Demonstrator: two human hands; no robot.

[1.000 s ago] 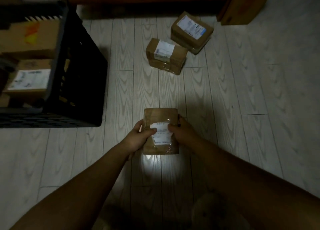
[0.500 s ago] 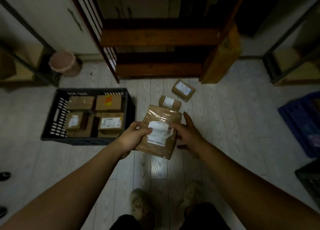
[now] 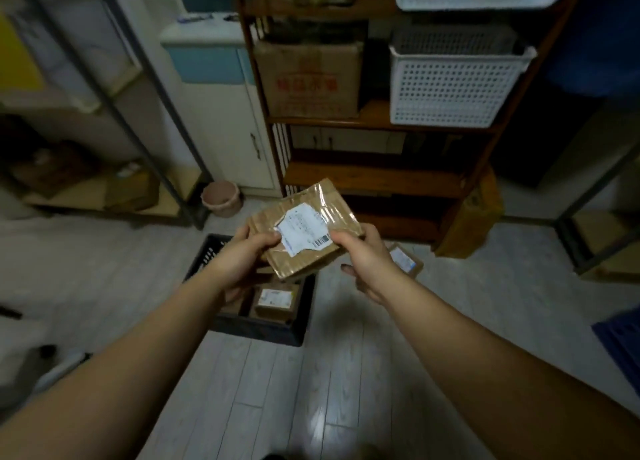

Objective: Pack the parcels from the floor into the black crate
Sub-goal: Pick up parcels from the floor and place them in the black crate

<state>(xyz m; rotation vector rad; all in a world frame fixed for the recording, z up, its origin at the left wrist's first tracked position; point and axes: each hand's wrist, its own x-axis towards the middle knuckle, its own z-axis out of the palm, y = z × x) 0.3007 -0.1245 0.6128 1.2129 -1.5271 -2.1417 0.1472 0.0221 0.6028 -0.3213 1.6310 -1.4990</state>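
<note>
Holding a flat, tape-wrapped kraft parcel (image 3: 304,231) in both hands, head view. Raised off the floor, tilted, white shipping label facing up; sits in frame over the far-right part of the black crate (image 3: 256,331).

Clamped at its left edge by the left hand (image 3: 242,260): thumb on top beside the label, fingers curled underneath. Clamped at its right edge by the right hand (image 3: 365,260): thumb on top near the barcode, fingers tucked under.

Below the hands, inside the crate: a small labelled box (image 3: 275,300) near the right wall, more brown boxes beside it, mostly hidden by the left forearm. Just right of the right hand, on the pale plank floor (image 3: 311,390): another labelled parcel (image 3: 407,262), partly covered by the wrist.

Far side: wooden shelf unit (image 3: 374,179) holding a printed cardboard carton (image 3: 311,78) and a white perforated basket (image 3: 450,85). Left of that, a white cabinet (image 3: 221,113) and a pink bucket (image 3: 221,198) on the floor.
</note>
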